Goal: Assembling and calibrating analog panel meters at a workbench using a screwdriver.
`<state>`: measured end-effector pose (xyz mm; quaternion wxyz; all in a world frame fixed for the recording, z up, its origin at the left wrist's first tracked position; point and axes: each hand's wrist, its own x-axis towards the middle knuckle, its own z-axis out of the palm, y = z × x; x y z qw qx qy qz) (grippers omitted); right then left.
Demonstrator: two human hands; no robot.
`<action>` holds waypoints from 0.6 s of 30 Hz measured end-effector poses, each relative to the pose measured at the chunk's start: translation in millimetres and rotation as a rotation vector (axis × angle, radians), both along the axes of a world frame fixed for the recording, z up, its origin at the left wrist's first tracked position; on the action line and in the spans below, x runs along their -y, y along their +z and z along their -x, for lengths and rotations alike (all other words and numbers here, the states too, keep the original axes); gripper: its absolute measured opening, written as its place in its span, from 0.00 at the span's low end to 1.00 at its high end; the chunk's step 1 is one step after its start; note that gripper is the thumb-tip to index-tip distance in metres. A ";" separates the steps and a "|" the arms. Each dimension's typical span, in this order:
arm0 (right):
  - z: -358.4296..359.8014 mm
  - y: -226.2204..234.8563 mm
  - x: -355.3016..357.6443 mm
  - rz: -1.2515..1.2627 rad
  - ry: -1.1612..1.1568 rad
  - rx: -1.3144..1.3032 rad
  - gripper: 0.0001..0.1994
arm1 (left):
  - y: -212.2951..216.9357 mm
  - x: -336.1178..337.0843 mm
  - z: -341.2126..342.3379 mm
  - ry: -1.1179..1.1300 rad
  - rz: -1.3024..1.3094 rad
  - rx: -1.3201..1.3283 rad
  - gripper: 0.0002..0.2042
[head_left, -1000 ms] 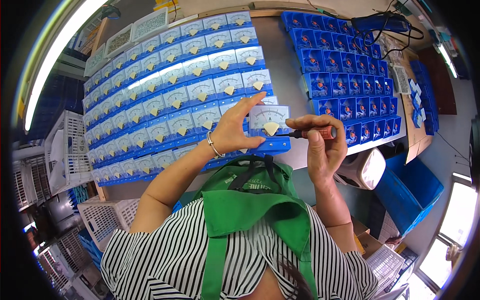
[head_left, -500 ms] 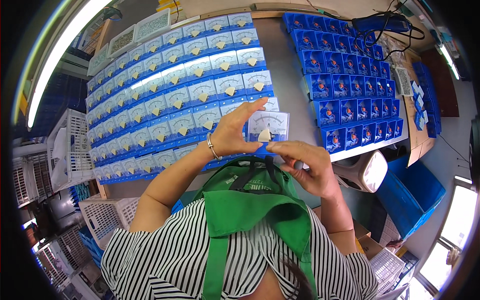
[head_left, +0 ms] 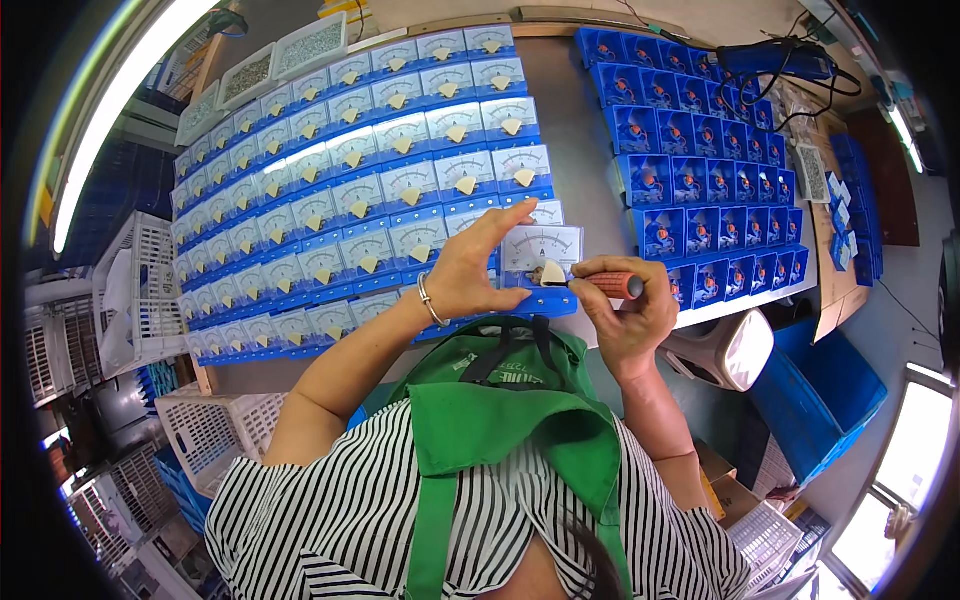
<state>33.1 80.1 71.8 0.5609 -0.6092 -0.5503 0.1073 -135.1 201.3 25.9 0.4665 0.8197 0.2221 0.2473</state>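
An ammeter point(head_left: 543, 243) with a white dial, clear cover and blue base stands in front of me at the near edge of the table. My left hand point(head_left: 468, 268) grips its left side, thumb low and fingers reaching up behind. In my right hand point(head_left: 637, 318) is a screwdriver point(head_left: 618, 286) with a red and black handle, lying nearly level. Its tip end points left at the cream fan-shaped piece on the meter's lower front; whether it touches is too small to tell. That piece sits tilted.
Rows of similar meters point(head_left: 358, 197) fill the table's left side. Blue open housings point(head_left: 690, 180) with orange and wire parts inside stand in rows at right. Trays of small parts point(head_left: 310, 48) lie at the far left, and a black corded tool point(head_left: 775, 62) at the far right.
My right hand has turned the screwdriver and brought it up to the meter's front. The cream piece has shifted right and tilted. My left hand keeps its hold.
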 end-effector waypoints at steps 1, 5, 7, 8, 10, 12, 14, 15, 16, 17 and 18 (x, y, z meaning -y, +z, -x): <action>-0.3 -0.4 -0.4 0.027 -0.025 -0.026 0.17 | -0.2 -0.6 1.1 -0.002 0.008 -0.004 0.47; 0.3 3.3 -0.5 0.014 0.068 -0.041 0.17 | 0.1 -2.6 2.9 -0.008 -0.002 0.009 0.46; -2.2 7.9 -0.2 0.058 0.140 -0.057 0.16 | -0.2 -3.1 4.7 0.008 -0.020 0.006 0.45; -4.6 9.7 1.0 0.102 0.210 -0.074 0.15 | -0.4 -2.6 5.3 0.008 -0.018 0.005 0.45; -13.0 11.9 4.3 0.151 0.320 -0.135 0.13 | -0.4 -2.2 7.2 0.014 -0.019 0.009 0.45; -14.0 12.0 8.0 0.200 0.425 -0.195 0.12 | -2.0 -2.5 8.2 0.015 -0.020 0.009 0.45; -9.9 9.1 12.9 0.193 0.295 -0.381 0.10 | -2.3 -1.2 7.9 0.012 -0.022 0.010 0.45; -7.4 5.8 14.2 0.191 0.289 -0.380 0.10 | -2.3 -0.4 6.6 0.017 -0.030 0.007 0.45; -4.1 1.4 15.1 0.142 0.235 -0.418 0.09 | -2.4 0.5 5.3 0.022 -0.038 0.004 0.46; -2.3 -0.7 16.2 0.091 0.179 -0.457 0.08 | -2.5 1.5 4.4 0.015 -0.039 0.005 0.46; -1.3 -0.9 17.1 0.086 0.176 -0.434 0.08 | -2.8 2.7 5.7 0.022 -0.020 0.000 0.46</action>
